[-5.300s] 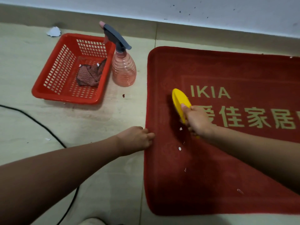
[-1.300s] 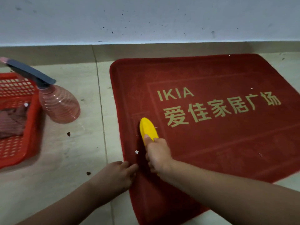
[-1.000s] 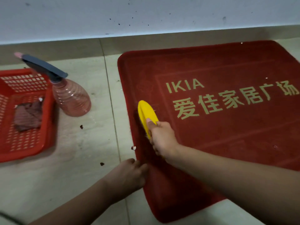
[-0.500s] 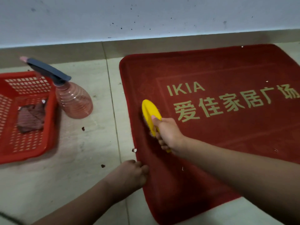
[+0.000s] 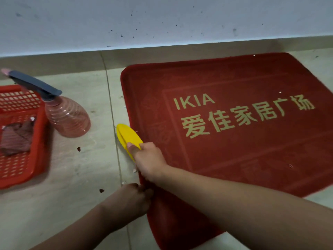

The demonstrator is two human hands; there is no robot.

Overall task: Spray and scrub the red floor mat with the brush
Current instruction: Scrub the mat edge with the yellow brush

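Observation:
The red floor mat [image 5: 234, 159] with gold lettering lies on the tiled floor against the wall. My right hand [image 5: 147, 161] grips the yellow brush [image 5: 128, 137], whose head sits at the mat's left edge, partly over the tile. My left hand [image 5: 133, 197] rests on the mat's left edge nearer to me, fingers curled against the rim. A pink spray bottle [image 5: 68, 120] with a dark trigger head stands on the floor left of the mat.
A red plastic basket [image 5: 38, 156] holding a brownish cloth [image 5: 17, 139] sits at the far left beside the bottle. Small white and dark crumbs lie on the tile along the mat's edge. The wall's skirting runs just behind the mat.
My right hand has swept the brush leftward from inside the mat to its left edge. My left hand stays on the mat's edge.

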